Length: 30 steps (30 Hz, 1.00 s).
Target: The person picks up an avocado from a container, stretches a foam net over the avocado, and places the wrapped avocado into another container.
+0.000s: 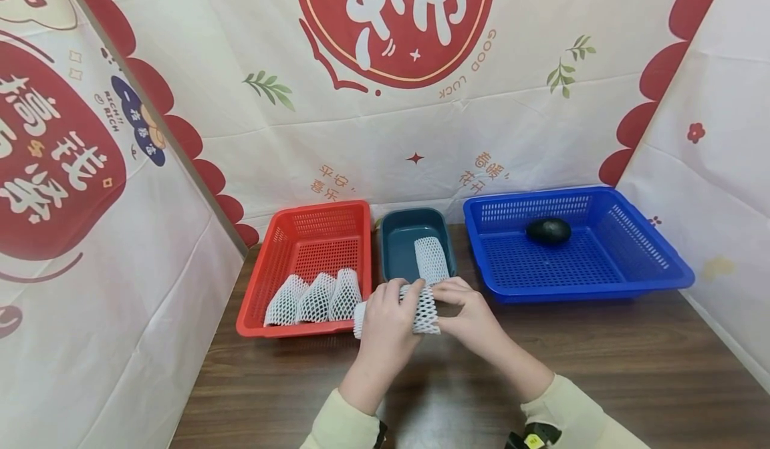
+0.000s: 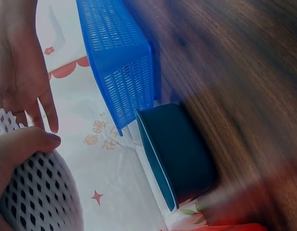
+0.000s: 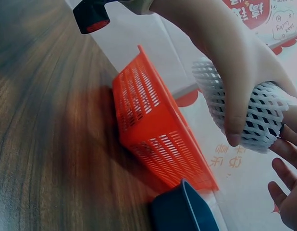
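My left hand [image 1: 388, 319] grips a white foam net sleeve [image 1: 426, 312] in front of the small teal tray. Something dark shows through the mesh holes of this sleeve [image 2: 40, 192], though its kind is mostly hidden. At the sleeve's right end is my right hand [image 1: 472, 315], with thumb and fingers spread around the opening. Its fingers look fairly straight in the left wrist view. A dark green avocado [image 1: 549, 230] lies in the blue basket [image 1: 577, 293]. Three netted dark items [image 1: 317, 298] lie side by side at the front of the red basket [image 1: 255, 295].
Another white foam net sleeve [image 1: 431, 259] leans in the teal tray [image 1: 400, 225], between the two baskets. All the containers stand on a dark wooden table [image 1: 601, 362]. A printed white cloth [image 1: 421, 128] hangs behind and at both sides.
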{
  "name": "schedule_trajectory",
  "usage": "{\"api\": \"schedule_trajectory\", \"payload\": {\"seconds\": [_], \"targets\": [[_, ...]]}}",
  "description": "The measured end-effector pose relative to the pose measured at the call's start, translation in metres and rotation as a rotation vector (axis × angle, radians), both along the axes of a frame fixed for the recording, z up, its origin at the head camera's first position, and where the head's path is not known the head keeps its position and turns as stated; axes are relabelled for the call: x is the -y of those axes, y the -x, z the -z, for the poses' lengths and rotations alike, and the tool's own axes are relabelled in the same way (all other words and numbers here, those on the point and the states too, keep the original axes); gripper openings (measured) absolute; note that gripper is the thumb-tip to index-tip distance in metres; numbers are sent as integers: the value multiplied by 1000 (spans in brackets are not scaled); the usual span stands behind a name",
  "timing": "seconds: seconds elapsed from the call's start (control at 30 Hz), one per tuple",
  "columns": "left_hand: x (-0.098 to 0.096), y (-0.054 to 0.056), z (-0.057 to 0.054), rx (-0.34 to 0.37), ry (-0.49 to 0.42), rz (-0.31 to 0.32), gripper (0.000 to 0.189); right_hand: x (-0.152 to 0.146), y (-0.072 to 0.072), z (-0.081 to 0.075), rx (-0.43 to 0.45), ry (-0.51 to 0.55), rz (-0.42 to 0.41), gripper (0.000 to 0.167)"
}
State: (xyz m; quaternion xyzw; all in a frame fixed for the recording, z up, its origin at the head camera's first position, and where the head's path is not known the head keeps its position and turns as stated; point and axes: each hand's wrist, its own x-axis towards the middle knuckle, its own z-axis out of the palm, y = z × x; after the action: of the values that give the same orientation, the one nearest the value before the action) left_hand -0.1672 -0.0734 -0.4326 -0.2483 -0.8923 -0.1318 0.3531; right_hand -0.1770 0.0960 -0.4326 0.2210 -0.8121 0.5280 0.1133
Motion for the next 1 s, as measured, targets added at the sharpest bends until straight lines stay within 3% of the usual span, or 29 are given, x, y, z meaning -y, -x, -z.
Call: {"api": "schedule_trajectory", "payload": {"seconds": [0.6, 0.87, 1.0], "targets": [[-7, 1, -4, -84, 45, -11, 43, 8, 0, 17, 203, 195, 30, 42], [-10, 1, -7, -97, 45, -19, 40, 13, 0, 23, 257, 370, -92, 43], [-8, 1, -10, -75, 51, 32, 46, 10, 1, 23, 262, 391, -132, 48]]}}
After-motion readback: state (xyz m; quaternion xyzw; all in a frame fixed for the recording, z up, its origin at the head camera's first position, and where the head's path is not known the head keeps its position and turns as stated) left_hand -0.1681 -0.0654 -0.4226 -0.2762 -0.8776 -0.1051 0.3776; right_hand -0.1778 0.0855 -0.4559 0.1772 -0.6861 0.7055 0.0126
